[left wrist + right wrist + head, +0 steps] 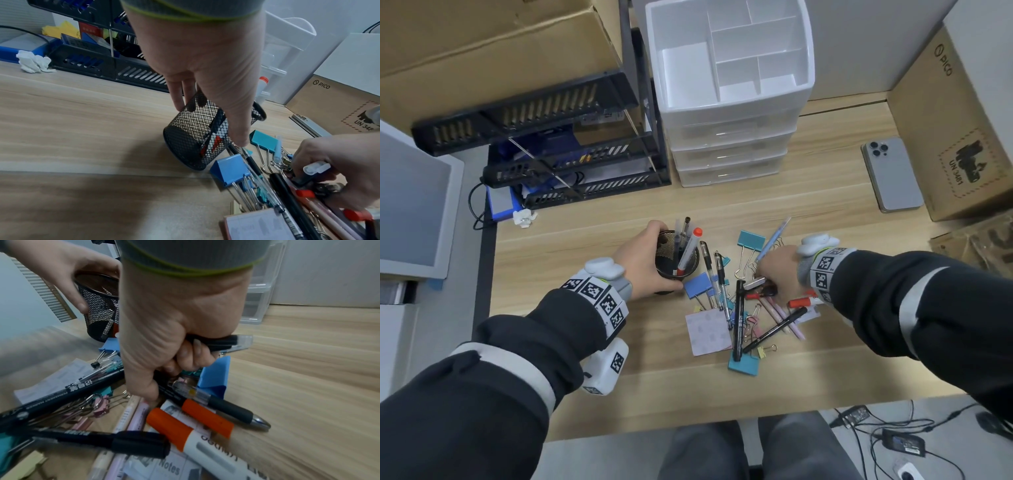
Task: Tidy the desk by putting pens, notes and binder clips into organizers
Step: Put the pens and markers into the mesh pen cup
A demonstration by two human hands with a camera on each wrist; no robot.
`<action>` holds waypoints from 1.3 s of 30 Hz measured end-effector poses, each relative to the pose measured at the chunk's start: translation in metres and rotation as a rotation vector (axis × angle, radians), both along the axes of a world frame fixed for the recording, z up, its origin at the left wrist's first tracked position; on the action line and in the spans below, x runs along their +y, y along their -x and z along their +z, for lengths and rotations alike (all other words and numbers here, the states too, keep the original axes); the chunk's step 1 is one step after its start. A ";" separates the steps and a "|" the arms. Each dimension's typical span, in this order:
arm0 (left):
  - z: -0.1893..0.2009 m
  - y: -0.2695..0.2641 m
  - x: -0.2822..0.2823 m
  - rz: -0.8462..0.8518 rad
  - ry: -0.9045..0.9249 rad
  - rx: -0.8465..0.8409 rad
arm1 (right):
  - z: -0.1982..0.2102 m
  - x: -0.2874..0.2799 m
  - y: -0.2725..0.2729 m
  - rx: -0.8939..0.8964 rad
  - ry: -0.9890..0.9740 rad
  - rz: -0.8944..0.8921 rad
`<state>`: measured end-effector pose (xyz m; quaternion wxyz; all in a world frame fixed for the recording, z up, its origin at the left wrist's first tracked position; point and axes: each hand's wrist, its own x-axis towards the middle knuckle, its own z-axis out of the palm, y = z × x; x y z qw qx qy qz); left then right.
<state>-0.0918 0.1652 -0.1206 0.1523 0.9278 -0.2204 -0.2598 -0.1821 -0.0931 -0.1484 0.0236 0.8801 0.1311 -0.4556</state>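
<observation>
A black mesh pen cup (677, 262) (195, 138) (100, 305) stands on the wooden desk with several pens in it, among them a red-capped marker (693, 246). My left hand (650, 257) (205, 97) grips the cup around its side. To the right lies a pile of pens, binder clips and a pink notepad (707, 330). My right hand (774, 270) (185, 353) is down in the pile, fingers curled round a black pen with a clear cap (224, 341) (314, 168). A blue binder clip (697, 286) lies beside the cup, a teal one (751, 240) farther back.
A white drawer organizer (729, 68) with open top compartments stands at the back, and a black letter-tray rack (571, 154) to its left. A phone (892, 174) lies at the right beside a cardboard box (955, 137). Black markers (738, 318) and an orange-capped marker (170, 426) cross the pile.
</observation>
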 end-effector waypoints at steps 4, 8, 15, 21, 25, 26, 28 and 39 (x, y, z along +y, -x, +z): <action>0.000 -0.001 -0.002 -0.003 -0.001 0.000 | -0.002 -0.003 0.001 -0.027 -0.085 -0.067; 0.000 -0.002 -0.001 -0.007 0.000 0.004 | 0.007 -0.009 -0.009 -0.083 -0.206 -0.152; -0.002 -0.004 -0.001 0.012 0.018 0.016 | 0.056 -0.010 -0.055 -0.256 -0.568 -0.687; -0.002 -0.005 -0.005 0.018 0.028 0.012 | 0.080 0.035 -0.079 -0.417 -0.938 -0.996; -0.004 -0.005 -0.008 0.018 0.045 0.026 | 0.060 0.068 -0.080 -0.521 -0.976 -0.942; -0.005 -0.005 -0.009 0.024 0.057 0.025 | 0.053 0.073 -0.079 -0.570 -0.928 -0.913; -0.006 -0.004 -0.011 0.029 0.067 0.027 | 0.042 0.080 -0.076 -0.639 -0.823 -0.868; -0.008 -0.004 -0.010 0.047 0.085 0.026 | 0.047 0.071 -0.076 -0.681 -0.895 -1.030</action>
